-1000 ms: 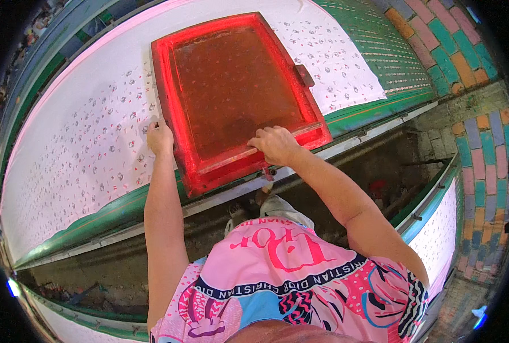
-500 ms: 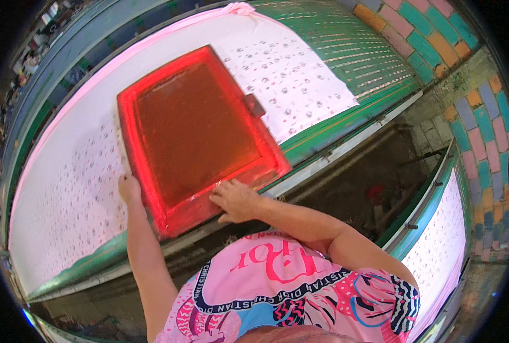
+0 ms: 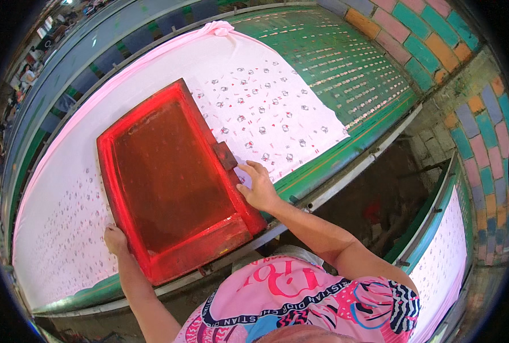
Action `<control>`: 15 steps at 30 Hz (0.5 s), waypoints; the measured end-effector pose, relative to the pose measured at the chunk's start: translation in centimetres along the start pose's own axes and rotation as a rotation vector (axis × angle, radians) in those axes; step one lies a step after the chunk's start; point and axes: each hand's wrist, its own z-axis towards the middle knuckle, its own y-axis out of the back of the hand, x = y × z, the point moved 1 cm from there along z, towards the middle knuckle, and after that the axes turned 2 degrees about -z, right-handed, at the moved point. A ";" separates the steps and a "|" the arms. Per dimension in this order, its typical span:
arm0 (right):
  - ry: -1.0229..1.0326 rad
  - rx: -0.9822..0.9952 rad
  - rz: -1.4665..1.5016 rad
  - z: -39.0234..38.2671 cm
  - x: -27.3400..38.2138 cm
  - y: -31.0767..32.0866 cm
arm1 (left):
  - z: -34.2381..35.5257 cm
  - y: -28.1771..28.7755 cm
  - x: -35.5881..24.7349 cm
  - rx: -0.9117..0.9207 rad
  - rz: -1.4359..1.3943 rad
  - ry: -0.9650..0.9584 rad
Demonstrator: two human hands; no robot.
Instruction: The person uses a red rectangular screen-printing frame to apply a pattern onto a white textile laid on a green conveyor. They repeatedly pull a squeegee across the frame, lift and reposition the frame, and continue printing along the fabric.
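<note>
A red-rimmed screen printing frame [image 3: 177, 251], with a dark brown mesh [image 3: 171, 171], lies tilted across white fabric [image 3: 54, 211] printed with small figures. My left hand [image 3: 115, 239] is closed on the frame's left edge, low down; its fingertips are partly hidden. At the opposite edge, my right hand [image 3: 259, 186] has its fingers spread, beside a small dark block [image 3: 225, 155] fixed to the frame. Its fingertips are very close to the block and the red rim; whether they touch cannot be told. Printed motifs show on the fabric to the right of the frame.
The fabric covers a long green table [image 3: 346, 63], its pink edge bunched at the far side. A pale metal rail [image 3: 374, 151] runs along the near edge. Another fabric-covered table [image 3: 437, 228] stands at the right. Coloured bricks [image 3: 426, 34] line the far right.
The frame has shifted left and nearer to me, showing more printed fabric on its right. My left hand moved with it. My right hand left the near rim for the right edge.
</note>
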 end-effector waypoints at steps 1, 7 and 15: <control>-0.058 -0.010 0.026 0.9 -0.4 -0.4 | 0.2 0.0 0.2 0.000 -0.003 -0.013; -0.304 0.206 0.288 5.7 -0.4 -2.5 | 1.5 -1.7 3.2 0.032 -0.190 -0.085; -0.397 0.203 0.336 7.2 1.6 -2.4 | 2.5 -3.1 4.9 0.124 -0.308 -0.059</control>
